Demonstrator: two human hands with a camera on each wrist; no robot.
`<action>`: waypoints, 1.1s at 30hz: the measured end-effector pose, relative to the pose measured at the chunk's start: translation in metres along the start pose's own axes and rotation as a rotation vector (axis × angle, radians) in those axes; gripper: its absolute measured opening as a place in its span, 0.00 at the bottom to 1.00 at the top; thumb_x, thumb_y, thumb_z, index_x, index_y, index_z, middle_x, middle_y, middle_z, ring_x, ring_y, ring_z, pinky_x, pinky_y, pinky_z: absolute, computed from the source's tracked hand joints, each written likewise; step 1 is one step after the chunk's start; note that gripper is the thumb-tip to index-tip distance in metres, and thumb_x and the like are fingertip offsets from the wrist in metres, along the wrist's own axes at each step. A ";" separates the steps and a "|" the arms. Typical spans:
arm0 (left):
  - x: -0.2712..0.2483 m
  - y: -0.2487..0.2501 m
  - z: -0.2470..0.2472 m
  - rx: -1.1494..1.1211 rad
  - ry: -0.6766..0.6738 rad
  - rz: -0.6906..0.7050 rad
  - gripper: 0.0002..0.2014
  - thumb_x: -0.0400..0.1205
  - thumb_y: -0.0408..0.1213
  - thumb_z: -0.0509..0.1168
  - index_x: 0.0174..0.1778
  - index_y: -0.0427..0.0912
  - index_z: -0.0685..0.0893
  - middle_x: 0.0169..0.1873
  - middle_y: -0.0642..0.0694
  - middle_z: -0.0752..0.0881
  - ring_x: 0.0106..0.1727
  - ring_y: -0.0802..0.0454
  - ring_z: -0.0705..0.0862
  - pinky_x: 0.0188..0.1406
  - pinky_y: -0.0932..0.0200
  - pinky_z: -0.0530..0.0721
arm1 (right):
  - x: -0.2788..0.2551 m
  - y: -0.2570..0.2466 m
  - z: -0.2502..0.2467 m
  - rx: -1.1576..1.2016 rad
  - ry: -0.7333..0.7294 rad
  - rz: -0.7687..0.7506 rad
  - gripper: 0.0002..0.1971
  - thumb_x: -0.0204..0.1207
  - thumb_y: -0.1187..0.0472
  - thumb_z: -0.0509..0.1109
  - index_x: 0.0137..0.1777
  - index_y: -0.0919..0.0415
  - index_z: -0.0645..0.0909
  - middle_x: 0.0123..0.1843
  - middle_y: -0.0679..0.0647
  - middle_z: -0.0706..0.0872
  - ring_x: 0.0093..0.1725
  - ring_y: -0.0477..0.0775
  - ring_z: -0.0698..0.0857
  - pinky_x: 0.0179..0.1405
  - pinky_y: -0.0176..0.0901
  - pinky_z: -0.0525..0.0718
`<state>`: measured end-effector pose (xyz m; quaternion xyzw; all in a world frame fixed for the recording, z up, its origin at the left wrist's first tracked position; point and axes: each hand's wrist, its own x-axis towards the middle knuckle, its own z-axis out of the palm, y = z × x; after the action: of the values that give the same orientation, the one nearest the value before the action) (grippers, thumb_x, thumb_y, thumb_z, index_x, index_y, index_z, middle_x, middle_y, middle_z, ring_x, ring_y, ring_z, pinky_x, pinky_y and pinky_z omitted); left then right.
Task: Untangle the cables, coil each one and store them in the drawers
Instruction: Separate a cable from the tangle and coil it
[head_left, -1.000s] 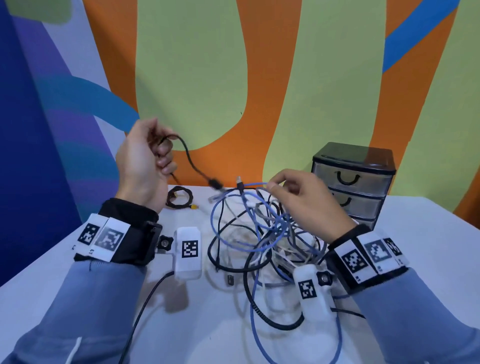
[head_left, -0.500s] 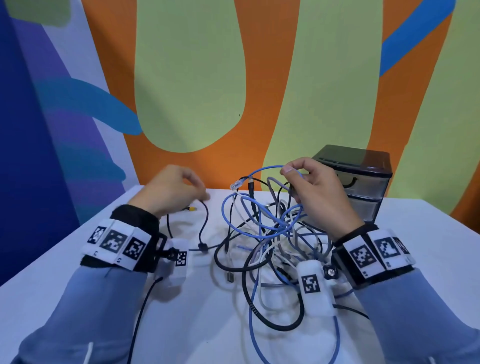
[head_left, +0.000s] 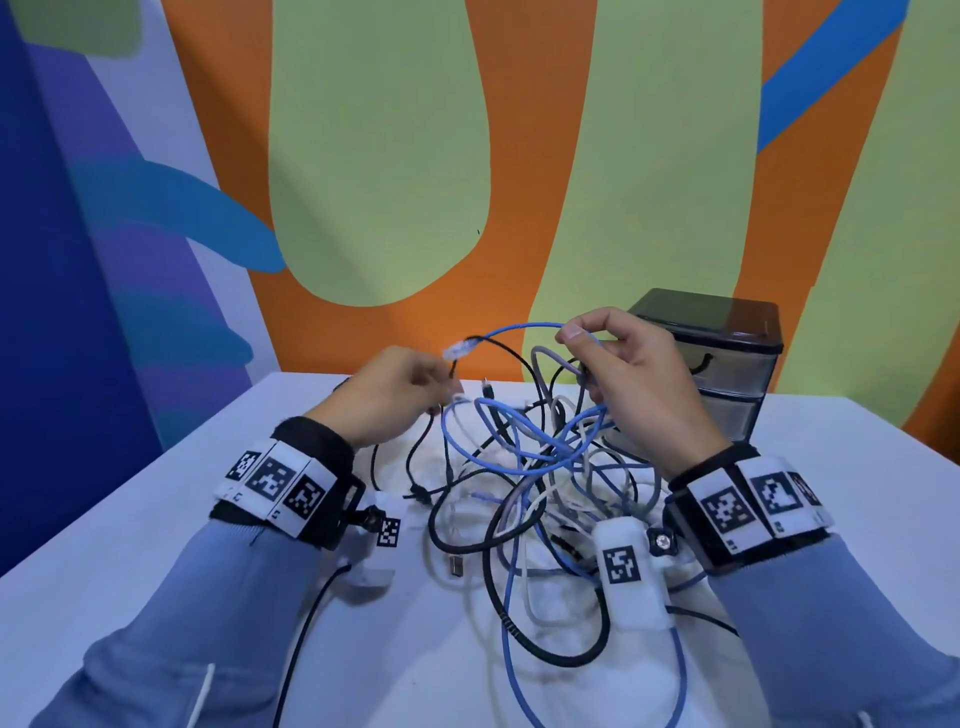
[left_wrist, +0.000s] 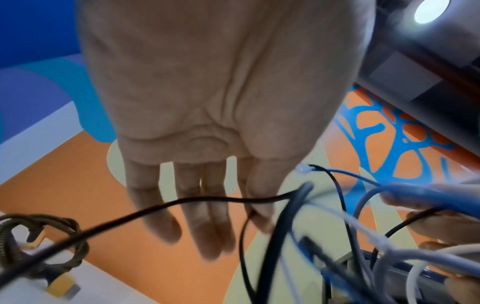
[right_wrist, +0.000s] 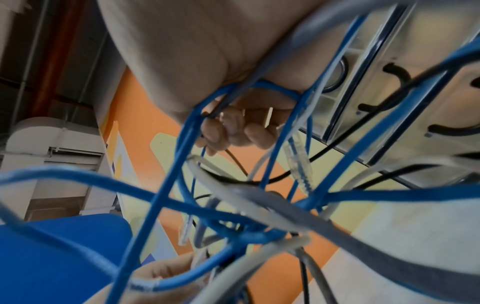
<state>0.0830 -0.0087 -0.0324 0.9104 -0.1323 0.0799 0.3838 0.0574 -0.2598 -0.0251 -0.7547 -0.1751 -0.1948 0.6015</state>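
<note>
I see the white table (head_left: 130, 525) w/ the drawer unit (head_left: 727, 364) at far right, all drawers look closed. The cable tangle (head_left: 524, 483) sits mid-table between my wrists, blue, grey, white and black strands crossing each other, part lifted, rest lying on the table.

My right hand (head_left: 639, 384) is raised over the far side of the pile, thumb and forefinger pinching the blue cable (head_left: 519, 328) near its clear plug end (head_left: 460, 347); other fingers curl round a few grey and black loops. My left hand (head_left: 395, 400) is just left of the tangle, fingers straight and slightly spread in the wrist view (left_wrist: 207, 127), holding nothing I can confirm; a thin black cable (left_wrist: 182, 202) runs across in front of them. A small braided coil (left_wrist: 39, 230) lies at far left, apart from the pile.

Step in hand, imo: free the blue cable. To do it well I keep the right pinch close to the plug, use the left to pin the pile down, and feed the plug back thru each loop instead of yanking, since pulling prob tightens the knot. Drop the extra loops from the right hand first.
</note>
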 end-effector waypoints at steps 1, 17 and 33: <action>0.001 -0.001 -0.001 -0.080 0.094 0.014 0.10 0.91 0.39 0.68 0.45 0.49 0.90 0.43 0.46 0.93 0.43 0.54 0.88 0.42 0.59 0.80 | 0.000 0.000 -0.001 -0.004 0.003 0.001 0.07 0.88 0.52 0.70 0.50 0.53 0.86 0.31 0.60 0.70 0.33 0.60 0.64 0.37 0.51 0.65; -0.007 0.016 -0.033 -0.452 0.816 0.313 0.08 0.87 0.50 0.71 0.52 0.55 0.95 0.27 0.56 0.76 0.34 0.41 0.71 0.36 0.46 0.72 | 0.008 0.016 -0.011 -0.249 0.187 0.068 0.06 0.86 0.57 0.68 0.56 0.48 0.87 0.37 0.60 0.84 0.34 0.58 0.81 0.38 0.49 0.80; -0.016 0.023 -0.030 0.024 0.822 0.338 0.07 0.88 0.49 0.72 0.58 0.62 0.95 0.38 0.55 0.71 0.44 0.52 0.74 0.48 0.58 0.72 | -0.004 0.002 -0.008 -0.477 -0.074 0.125 0.26 0.69 0.29 0.78 0.61 0.43 0.89 0.45 0.43 0.82 0.54 0.48 0.84 0.56 0.52 0.85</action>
<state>0.0597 0.0001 0.0004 0.7731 -0.1145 0.4984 0.3753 0.0543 -0.2679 -0.0269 -0.8913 -0.0992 -0.1652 0.4105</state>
